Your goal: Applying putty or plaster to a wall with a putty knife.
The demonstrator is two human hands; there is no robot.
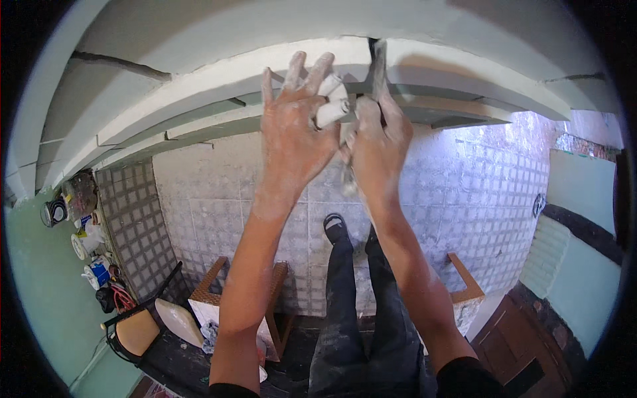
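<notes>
Both my hands are raised to a white ceiling ledge, their skin dusted white. My left hand has a small white roll caught by the thumb side, while its other fingers stretch up near the ledge's face. Beside it, my right hand is closed round a narrow, flat, greyish tool. The tool points up at a dark gap in the ledge; whether its tip goes inside I cannot tell. My palm hides most of the tool's handle, and its exact kind is unclear.
Far below lies a tiled floor. My sandalled foot shows over a dark platform flanked by brown-edged supports. Chairs stand at lower left, with tubs along the green wall. A brown door is at lower right.
</notes>
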